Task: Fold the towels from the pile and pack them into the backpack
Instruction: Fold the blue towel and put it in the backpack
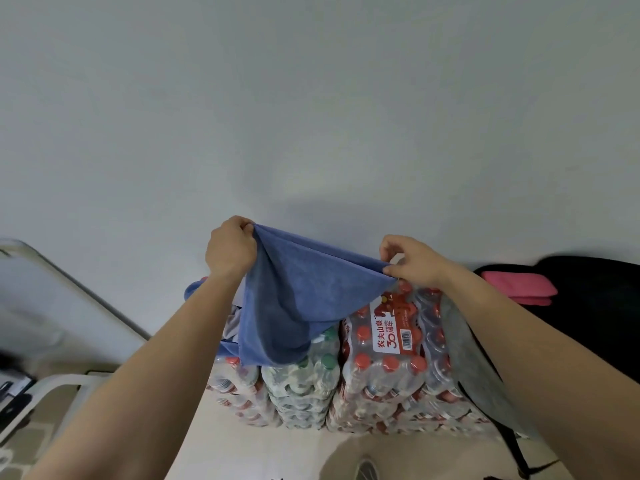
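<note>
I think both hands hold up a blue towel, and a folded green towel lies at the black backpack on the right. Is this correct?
Not quite: the folded towel at the black backpack is pink, not green, as the head view shows. The rest is correct: the left hand and the right hand each pinch a corner of the blue towel, holding it up.

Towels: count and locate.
3: blue towel held up; second blue towel behind left forearm; pink towel at backpack. Grey cloth under right forearm may be another; more possibly hidden.
</note>
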Action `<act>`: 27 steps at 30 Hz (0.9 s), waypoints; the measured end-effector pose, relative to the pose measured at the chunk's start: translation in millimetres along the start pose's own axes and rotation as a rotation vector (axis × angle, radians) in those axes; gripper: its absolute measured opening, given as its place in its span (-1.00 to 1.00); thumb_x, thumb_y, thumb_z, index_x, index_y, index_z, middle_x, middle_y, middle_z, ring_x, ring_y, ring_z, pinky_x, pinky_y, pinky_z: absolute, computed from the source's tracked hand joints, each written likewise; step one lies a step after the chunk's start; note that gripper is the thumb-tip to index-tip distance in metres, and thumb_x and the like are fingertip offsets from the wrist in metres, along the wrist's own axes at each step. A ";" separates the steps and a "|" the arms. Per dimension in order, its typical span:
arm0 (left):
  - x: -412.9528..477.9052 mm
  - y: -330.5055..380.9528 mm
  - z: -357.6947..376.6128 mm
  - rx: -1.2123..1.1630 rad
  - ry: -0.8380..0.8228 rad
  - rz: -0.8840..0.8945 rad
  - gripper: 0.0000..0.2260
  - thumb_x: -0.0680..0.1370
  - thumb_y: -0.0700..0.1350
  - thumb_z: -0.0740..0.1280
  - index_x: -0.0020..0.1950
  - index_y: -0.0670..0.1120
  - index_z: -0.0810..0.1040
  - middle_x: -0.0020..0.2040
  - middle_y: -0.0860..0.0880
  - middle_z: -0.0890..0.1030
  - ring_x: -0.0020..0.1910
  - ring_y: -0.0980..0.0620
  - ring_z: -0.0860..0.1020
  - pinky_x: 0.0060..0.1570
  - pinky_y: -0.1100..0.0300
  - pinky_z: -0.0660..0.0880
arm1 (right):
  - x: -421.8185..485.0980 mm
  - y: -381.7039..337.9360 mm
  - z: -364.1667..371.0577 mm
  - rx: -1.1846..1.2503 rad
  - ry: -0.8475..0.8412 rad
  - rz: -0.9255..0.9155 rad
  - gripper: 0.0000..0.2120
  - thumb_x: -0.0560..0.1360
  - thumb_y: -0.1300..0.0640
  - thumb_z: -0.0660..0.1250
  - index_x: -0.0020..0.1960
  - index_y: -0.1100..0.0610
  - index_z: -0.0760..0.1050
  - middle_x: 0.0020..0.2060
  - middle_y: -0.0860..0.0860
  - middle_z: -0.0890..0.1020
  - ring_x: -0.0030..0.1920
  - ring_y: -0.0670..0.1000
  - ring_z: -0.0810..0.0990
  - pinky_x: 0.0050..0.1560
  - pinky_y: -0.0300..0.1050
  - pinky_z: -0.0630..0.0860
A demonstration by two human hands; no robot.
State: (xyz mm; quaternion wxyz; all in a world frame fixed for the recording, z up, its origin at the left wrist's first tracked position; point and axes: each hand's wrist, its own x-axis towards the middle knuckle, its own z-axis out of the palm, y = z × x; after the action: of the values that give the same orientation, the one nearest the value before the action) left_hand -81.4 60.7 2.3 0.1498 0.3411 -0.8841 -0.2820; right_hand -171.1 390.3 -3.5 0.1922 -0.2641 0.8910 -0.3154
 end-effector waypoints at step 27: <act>9.6 -2.1 -12.2 0.005 0.033 0.049 -0.77 0.64 -0.08 0.16 0.12 0.02 0.61 0.04 -0.05 0.65 -0.14 -0.04 0.48 -0.17 0.11 0.40 | -6.9 -19.5 -28.9 -0.111 0.348 0.024 -0.83 0.41 0.12 0.52 -0.28 0.07 0.56 -0.36 -0.06 0.65 -0.28 -0.06 0.63 -0.16 -0.09 0.55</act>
State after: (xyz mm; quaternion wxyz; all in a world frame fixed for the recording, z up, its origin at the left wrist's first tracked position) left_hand -81.6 47.9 11.4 0.1705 0.3245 -0.8903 -0.2701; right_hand -173.7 394.8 31.7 0.0241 -0.2049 0.9300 -0.3044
